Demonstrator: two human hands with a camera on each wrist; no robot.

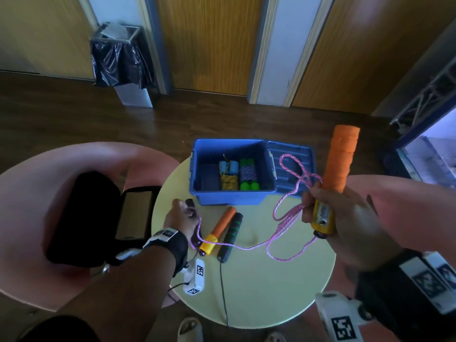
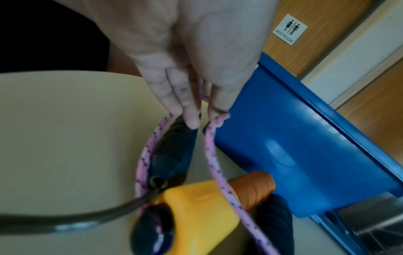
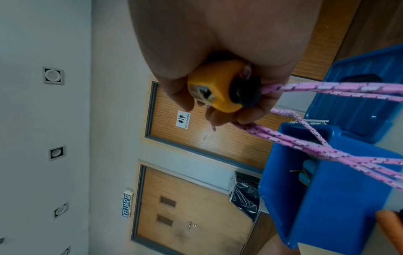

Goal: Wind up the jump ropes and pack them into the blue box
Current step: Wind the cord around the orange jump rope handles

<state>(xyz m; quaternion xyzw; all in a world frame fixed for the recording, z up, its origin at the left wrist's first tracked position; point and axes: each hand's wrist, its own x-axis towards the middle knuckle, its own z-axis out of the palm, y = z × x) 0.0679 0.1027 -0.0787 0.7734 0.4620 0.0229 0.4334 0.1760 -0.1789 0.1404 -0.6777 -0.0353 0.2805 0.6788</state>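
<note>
My right hand (image 1: 320,208) grips an orange-and-yellow jump-rope handle (image 1: 341,159) upright above the round table, with several loops of pink rope (image 1: 249,248) bunched in the same fist. The handle's yellow end (image 3: 218,86) shows in the right wrist view. My left hand (image 1: 181,214) is low on the table's left side and pinches the pink rope (image 2: 212,155) between thumb and fingers, over a dark handle (image 2: 172,151). The matching orange handle (image 1: 218,232) lies beside a black-and-green handle (image 1: 230,233). The blue box (image 1: 232,196) stands open behind them.
Two wound ropes lie in the box, one with blue handles (image 1: 229,176) and one with green handles (image 1: 248,176). The box lid (image 1: 291,154) lies to its right. A black cord (image 1: 223,287) runs off the yellow table (image 1: 259,287). A pink chair (image 1: 37,193) holds a black case (image 1: 81,218).
</note>
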